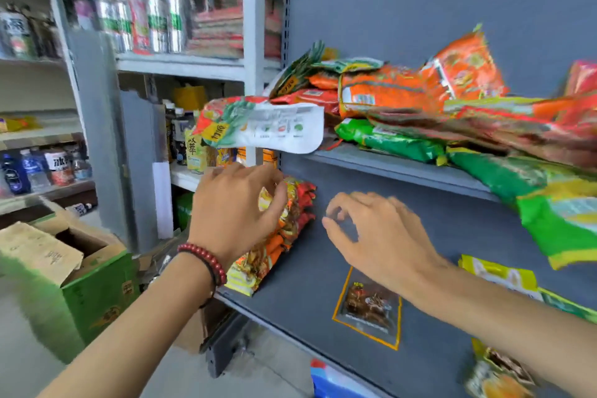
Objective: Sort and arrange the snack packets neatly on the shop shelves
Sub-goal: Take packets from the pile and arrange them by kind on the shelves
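**Left forearm [129, 326] leads in; row end and overhang are the weak spots**

Grip: your left hand [239, 203] curls over the top of the row [290, 223], orange packets on edge at the left end of the lower shelf [307, 284]. Your right hand [378, 229] hovers just right of the grip, fingers loosely bent, holding nothing.

Risks, as I judge them:
- The row stands by the shelf's open end. Let go before it is squared and the near packets may slide off toward the box [97, 284], down-left of the grip.
- Straight above the grip a white-backed packet [261, 129] juts off the upper shelf. Raise your left hand carelessly and you could knock it loose.
- Up-right of the grip the pile [403, 94] is loose and green packets [549, 203] sag over the edge. A bump may bring them down.
- Under your right wrist lies a sachet [368, 304]. A sweep could push it off the front.
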